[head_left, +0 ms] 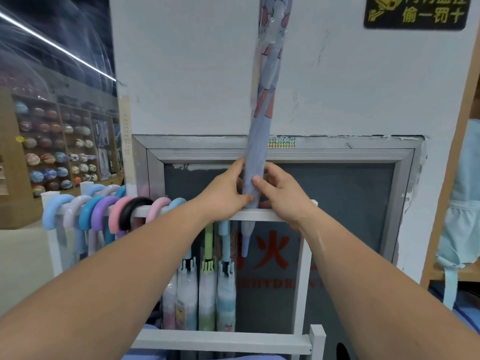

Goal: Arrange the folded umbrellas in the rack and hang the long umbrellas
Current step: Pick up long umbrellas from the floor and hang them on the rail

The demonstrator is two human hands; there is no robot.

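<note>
Item in hand: long lavender umbrella with pink print in a clear plastic sleeve, upright, narrow end dropped behind the top rail of the white bar-framed rack, handle out of view above. Left hand and right hand both clamped round it just above the rail. Step: hanging; next move probably lowering until the handle catches. Rack contents: row of pastel and black hooked handles over the rail; pale printed umbrellas hanging beneath
</note>
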